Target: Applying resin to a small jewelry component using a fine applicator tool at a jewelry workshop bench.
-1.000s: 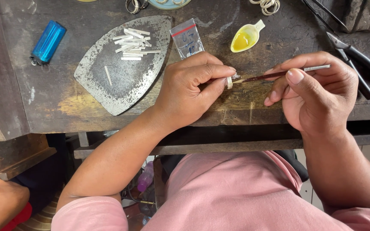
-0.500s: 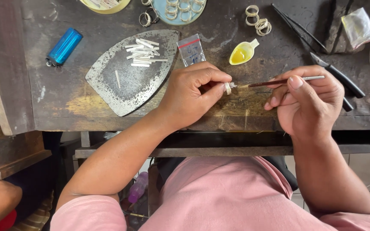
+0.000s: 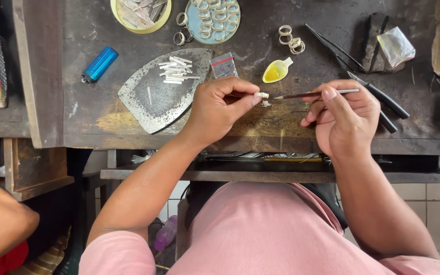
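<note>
At the middle of the dark surface [image 3: 103,125], my left hand [image 3: 220,109] is closed, thumb and fingertips pinching a small pale ring [image 3: 263,95] at its three o'clock side. My right hand [image 3: 339,119] is closed on a thin brush [image 3: 314,94], whose tip points toward nine o'clock and stops just beside the ring, not plainly touching it. A few silvery crumbs lie on the surface right under the ring.

As I judge it, the work is midway: this ring is in hand, a loose cluster of rings [image 3: 291,39] sits at twelve o'clock, more fill the blue dish [image 3: 212,20], and cut white strips [image 3: 176,70] wait on the metal plate [image 3: 154,97] at ten o'clock. Which of those are finished I cannot tell.

For room: the yellow dish [image 3: 277,71] is near, at twelve o'clock of the brush tip. The tweezers [image 3: 355,76] lie close at two o'clock of my right hand. The surface's front edge runs just under both wrists, at six o'clock. The lighter [image 3: 99,63] is well apart, at ten o'clock.
</note>
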